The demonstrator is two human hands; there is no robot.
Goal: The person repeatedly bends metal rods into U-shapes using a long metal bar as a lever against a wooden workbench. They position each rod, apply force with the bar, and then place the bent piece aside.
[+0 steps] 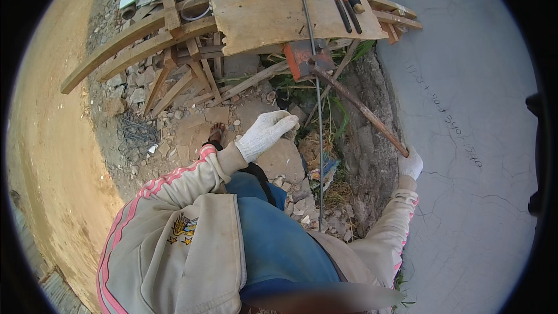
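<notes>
Gripped rusty metal bar [364, 110] in white-gloved right hand [411, 164], three o'clock; likely needed steady force; couldn't tell for white-gloved left hand [265, 134].

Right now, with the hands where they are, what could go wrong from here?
The right hand grips the end of the lever; if that grip slipped, the lever might swing. The left hand is near the rod, so a sudden shift of the rod could knock it. The bare foot stands among rubble, where a sharp piece might cut it.
</notes>
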